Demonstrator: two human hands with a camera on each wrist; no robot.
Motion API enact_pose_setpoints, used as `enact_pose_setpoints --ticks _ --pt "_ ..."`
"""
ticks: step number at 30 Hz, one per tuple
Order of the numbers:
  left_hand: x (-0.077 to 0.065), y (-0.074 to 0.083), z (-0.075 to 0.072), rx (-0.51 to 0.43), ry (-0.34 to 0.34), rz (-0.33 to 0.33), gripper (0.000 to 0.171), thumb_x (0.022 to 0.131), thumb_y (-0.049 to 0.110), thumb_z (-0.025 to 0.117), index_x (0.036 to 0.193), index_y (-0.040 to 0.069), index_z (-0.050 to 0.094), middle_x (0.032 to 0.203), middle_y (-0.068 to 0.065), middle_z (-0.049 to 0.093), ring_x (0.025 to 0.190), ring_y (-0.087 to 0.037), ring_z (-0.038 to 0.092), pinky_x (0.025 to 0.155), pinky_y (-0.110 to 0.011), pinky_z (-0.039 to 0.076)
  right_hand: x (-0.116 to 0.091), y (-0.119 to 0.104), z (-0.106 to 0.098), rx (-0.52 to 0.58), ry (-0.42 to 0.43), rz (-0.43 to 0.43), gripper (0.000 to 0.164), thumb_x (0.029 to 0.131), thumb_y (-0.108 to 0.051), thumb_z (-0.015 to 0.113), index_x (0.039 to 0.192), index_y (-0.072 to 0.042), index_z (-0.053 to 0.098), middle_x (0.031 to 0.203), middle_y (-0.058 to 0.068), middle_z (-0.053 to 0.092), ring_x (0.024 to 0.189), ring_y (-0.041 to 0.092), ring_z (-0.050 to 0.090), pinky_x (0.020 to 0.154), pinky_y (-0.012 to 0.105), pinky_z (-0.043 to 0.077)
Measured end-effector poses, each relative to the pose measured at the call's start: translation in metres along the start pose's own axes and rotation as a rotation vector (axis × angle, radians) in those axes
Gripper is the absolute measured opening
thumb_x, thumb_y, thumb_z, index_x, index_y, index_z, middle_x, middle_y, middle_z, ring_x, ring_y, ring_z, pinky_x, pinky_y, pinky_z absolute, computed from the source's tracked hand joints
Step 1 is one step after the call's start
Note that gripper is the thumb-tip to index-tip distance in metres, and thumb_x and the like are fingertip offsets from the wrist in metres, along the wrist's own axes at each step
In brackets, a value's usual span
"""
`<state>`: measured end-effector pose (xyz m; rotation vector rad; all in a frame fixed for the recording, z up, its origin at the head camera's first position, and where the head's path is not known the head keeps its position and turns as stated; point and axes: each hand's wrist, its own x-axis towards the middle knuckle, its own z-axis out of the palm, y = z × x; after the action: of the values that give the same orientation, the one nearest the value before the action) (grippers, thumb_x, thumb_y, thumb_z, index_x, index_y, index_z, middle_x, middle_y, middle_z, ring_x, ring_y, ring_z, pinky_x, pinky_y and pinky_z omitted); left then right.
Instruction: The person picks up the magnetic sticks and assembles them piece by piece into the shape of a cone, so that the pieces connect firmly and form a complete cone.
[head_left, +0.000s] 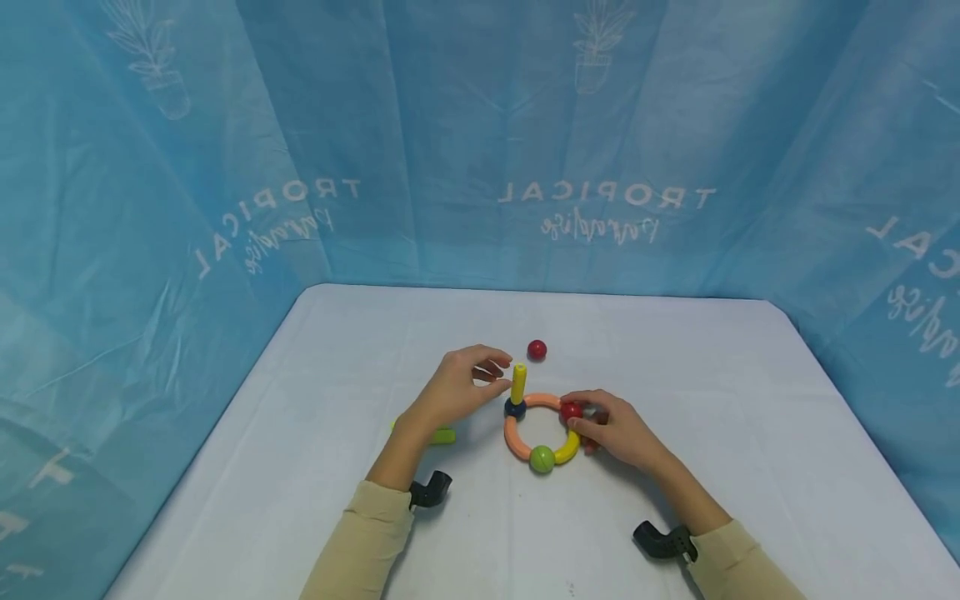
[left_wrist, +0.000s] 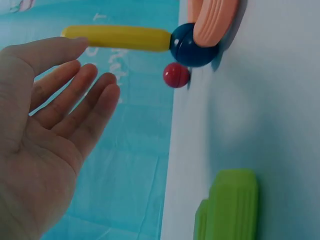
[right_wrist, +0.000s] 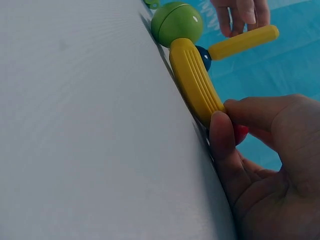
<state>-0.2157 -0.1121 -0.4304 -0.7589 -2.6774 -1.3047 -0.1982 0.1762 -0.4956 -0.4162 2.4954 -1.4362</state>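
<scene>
A ring of toy pieces lies on the table: orange curved rods [head_left: 514, 438], a yellow curved rod [right_wrist: 192, 80], a green ball [head_left: 542, 459], a dark blue ball [head_left: 515, 409] and a red ball [head_left: 571, 412]. From the blue ball a straight yellow rod [head_left: 519, 384] stands upright. My left hand [head_left: 467, 385] is beside this rod's upper end, fingers loosely bent and apart; whether the thumb touches it I cannot tell. At the ring's right side my right hand [head_left: 617, 429] pinches the red ball between thumb and fingers, close against the yellow curved rod's end.
A loose red ball [head_left: 537, 350] lies behind the ring. Light green rods [head_left: 443, 436] are on the white table [head_left: 375, 350] by the left forearm, which partly covers them. Blue printed curtains [head_left: 510, 125] hang behind and at both sides.
</scene>
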Motion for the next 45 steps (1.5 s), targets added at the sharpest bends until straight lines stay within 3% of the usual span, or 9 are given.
enact_pose_setpoints --ticks 9,18,23,28,36,45 --pt "-0.006 -0.010 -0.011 0.008 -0.015 -0.084 0.027 0.086 0.024 0.073 0.112 0.020 0.066 0.109 -0.003 0.065 0.096 -0.016 0.061 0.087 -0.041 0.050 0.003 0.000 -0.002 -0.005 -0.021 -0.012 0.037 0.090 -0.030 0.069 0.126 -0.030 0.060 0.109 0.002 0.056 0.068 0.022 0.062 0.063 0.034 0.055" --pt "-0.023 -0.028 -0.025 0.078 -0.158 -0.184 0.035 0.086 0.025 0.073 0.117 0.012 0.067 0.112 -0.003 0.064 0.101 -0.022 0.059 0.088 -0.039 0.048 0.001 0.001 -0.011 -0.028 -0.056 -0.028 0.041 0.090 -0.028 0.069 0.130 -0.030 0.058 0.121 0.002 0.054 0.076 0.021 0.063 0.067 0.032 0.055" --pt "-0.035 -0.043 -0.033 0.124 -0.221 -0.204 0.032 0.083 0.024 0.077 0.113 0.014 0.071 0.107 0.001 0.065 0.097 -0.020 0.060 0.084 -0.038 0.049 0.000 0.003 -0.013 -0.119 -0.046 -0.057 0.044 0.089 -0.033 0.070 0.130 -0.030 0.057 0.119 -0.003 0.055 0.082 0.019 0.060 0.066 0.032 0.054" --pt "-0.045 -0.052 -0.038 0.154 -0.270 -0.233 0.026 0.082 0.024 0.078 0.106 0.017 0.074 0.097 0.006 0.065 0.090 -0.014 0.059 0.080 -0.035 0.048 -0.001 0.005 -0.013 -0.106 -0.076 -0.046 0.044 0.090 -0.034 0.069 0.132 -0.028 0.056 0.118 -0.001 0.055 0.079 0.019 0.061 0.065 0.032 0.055" --pt "-0.056 -0.057 -0.049 0.167 -0.332 -0.198 0.015 0.086 0.020 0.073 0.100 0.015 0.076 0.096 0.006 0.064 0.089 -0.012 0.057 0.078 -0.035 0.048 -0.004 0.002 -0.013 -0.083 -0.076 -0.060 0.047 0.091 -0.032 0.067 0.135 -0.023 0.054 0.117 0.003 0.055 0.074 0.019 0.061 0.063 0.032 0.054" --pt "-0.058 -0.065 -0.046 0.142 -0.299 -0.198 0.017 0.087 0.025 0.072 0.102 0.016 0.074 0.093 0.010 0.062 0.083 -0.010 0.056 0.075 -0.033 0.047 -0.007 0.005 -0.015 -0.134 -0.090 -0.116 0.048 0.092 -0.024 0.067 0.138 -0.028 0.053 0.120 -0.005 0.055 0.074 0.016 0.061 0.064 0.031 0.054"
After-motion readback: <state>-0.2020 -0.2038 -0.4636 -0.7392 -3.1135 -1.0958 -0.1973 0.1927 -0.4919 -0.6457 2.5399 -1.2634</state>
